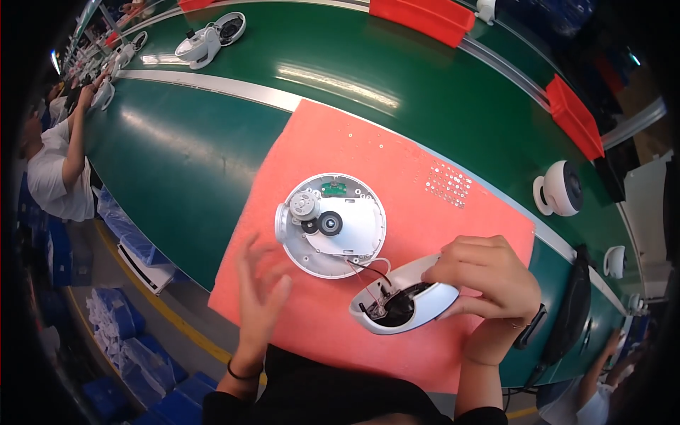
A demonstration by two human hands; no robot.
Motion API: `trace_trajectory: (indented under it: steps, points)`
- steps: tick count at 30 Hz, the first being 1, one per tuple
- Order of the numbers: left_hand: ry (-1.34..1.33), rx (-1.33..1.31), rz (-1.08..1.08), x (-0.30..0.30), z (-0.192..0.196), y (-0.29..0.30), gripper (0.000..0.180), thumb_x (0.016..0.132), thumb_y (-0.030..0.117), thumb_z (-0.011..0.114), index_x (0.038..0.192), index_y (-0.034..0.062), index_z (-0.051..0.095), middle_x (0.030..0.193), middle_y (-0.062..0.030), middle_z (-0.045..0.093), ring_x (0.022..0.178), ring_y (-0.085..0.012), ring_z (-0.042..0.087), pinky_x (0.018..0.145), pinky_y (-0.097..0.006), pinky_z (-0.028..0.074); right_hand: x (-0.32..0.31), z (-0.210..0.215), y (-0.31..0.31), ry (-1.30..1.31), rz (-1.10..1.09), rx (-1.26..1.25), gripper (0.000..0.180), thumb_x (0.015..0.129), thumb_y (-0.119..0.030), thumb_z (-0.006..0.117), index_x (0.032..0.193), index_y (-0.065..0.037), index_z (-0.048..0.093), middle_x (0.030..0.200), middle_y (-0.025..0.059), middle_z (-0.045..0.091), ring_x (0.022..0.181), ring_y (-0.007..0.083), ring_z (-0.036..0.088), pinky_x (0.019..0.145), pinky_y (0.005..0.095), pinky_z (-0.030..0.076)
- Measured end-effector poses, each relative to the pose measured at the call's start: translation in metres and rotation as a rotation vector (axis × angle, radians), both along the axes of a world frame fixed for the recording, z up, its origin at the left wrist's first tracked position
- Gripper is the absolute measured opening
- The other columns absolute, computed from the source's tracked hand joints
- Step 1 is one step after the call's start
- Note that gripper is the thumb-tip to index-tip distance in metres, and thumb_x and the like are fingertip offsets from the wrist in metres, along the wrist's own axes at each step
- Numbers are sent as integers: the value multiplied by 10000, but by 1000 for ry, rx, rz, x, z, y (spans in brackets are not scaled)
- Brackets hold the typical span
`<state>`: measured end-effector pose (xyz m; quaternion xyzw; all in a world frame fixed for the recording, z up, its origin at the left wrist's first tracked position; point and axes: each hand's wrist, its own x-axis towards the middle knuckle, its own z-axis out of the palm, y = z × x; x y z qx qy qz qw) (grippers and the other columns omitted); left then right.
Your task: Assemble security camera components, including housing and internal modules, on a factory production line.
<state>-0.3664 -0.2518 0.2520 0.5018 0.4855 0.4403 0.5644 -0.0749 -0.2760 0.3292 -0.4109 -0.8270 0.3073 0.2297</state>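
Observation:
In the middle of a pink foam mat [283, 177] lies a round white plastic housing [363, 244], its inside facing up. It carries a silver motor [304, 205], dark rollers or gears [330, 223] and a small green circuit board [334, 189]. My right hand [489, 276] grips a tilted white oval shell [407, 327] by its rim, thumb below and fingers above. Dark parts sit inside the shell, and thin wires [375, 268] run between it and the housing. My left hand [262, 283] hovers at the housing's left side, fingers spread, slightly blurred, holding nothing.
Small metal pieces [448, 184] lie in rows on the mat's far right. Beyond runs a green belt [312, 42] with white assemblies [205, 46] and a round white device [559, 188]. Red bins [574, 117] line the far side. A co-worker [60, 163] stands at left; another is partly visible lower right.

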Motion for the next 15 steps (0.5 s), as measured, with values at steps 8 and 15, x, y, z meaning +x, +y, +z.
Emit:
trace_trajectory:
  steps: [8,15]
  points:
    - [-349,-480,-190,19,-7,29,637,817,76,535,1351,115,190,1298,-104,364,1131,-244,478,887,-420,464,-28,2,-5,34,114,147,382,858,-399,477,911,-58,640,758,55,550,640,230,547,568,304,485]
    - [-143,2,-79,12,23,33,465,789,61,611,1193,-39,406,1034,-73,547,974,-140,551,647,-251,525,-32,8,-21,149,-70,287,302,826,-351,540,767,-81,664,628,25,520,487,183,521,557,294,512]
